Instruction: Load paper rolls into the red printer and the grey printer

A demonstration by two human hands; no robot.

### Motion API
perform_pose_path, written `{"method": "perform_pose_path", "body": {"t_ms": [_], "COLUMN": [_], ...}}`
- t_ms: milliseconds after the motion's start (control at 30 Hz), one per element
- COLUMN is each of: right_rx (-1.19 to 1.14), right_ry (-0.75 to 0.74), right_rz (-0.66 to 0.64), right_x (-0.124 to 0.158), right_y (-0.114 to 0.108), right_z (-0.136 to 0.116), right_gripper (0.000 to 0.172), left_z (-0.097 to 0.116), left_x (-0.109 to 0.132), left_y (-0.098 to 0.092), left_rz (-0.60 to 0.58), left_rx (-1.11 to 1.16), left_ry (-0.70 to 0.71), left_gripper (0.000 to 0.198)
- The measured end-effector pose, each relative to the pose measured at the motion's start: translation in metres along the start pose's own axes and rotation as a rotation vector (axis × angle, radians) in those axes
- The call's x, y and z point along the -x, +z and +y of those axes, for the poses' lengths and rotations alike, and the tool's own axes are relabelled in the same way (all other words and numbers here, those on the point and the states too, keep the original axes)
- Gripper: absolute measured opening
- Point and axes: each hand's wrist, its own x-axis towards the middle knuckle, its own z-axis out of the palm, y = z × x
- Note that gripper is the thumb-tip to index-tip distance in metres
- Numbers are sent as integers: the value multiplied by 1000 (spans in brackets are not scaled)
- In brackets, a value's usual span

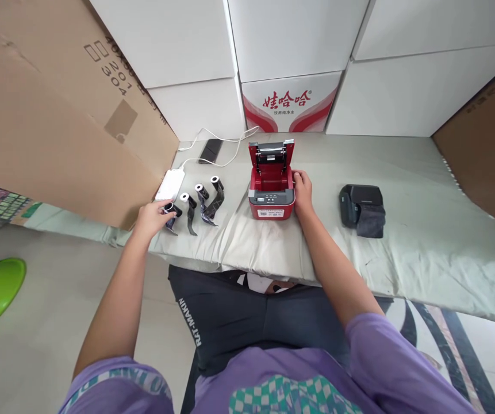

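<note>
A small red and black label printer point(272, 198) stands on the cloth with its lid raised, and its bay looks hollow. My right hand point(302, 190) rests against the printer's right side, fingers curled round its edge. At the left, my left hand point(156, 220) pinches the near end of a black ribbon roll point(172, 209), whose loose tail hangs onto the cloth. Three similar rolls lie to its right: one black roll point(188, 200) close by, another roll point(202, 191) with a crumpled tail, and a far roll point(217, 184).
A white power bank point(171, 184) with a white cable point(217, 161) lies behind the left hand, near a dark phone point(210, 151). At right sits a black device point(361, 210). White boxes point(286, 103) line the back; a cardboard box point(70, 115) stands left.
</note>
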Motion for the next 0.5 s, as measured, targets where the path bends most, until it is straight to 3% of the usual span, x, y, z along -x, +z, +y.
{"method": "perform_pose_path", "body": {"t_ms": [200,500], "right_rx": [-35,-40], "right_ry": [31,33], "right_rz": [-8,-8], "right_x": [-1,-2], "right_y": [-1,-1], "right_z": [4,2], "right_gripper": [36,37], "left_z": [17,49], "left_x": [-6,-28], "left_y": [-7,13], "left_rz": [-4,-85], "left_rx": [41,156], "left_ry": [47,201], "left_gripper": [64,53]}}
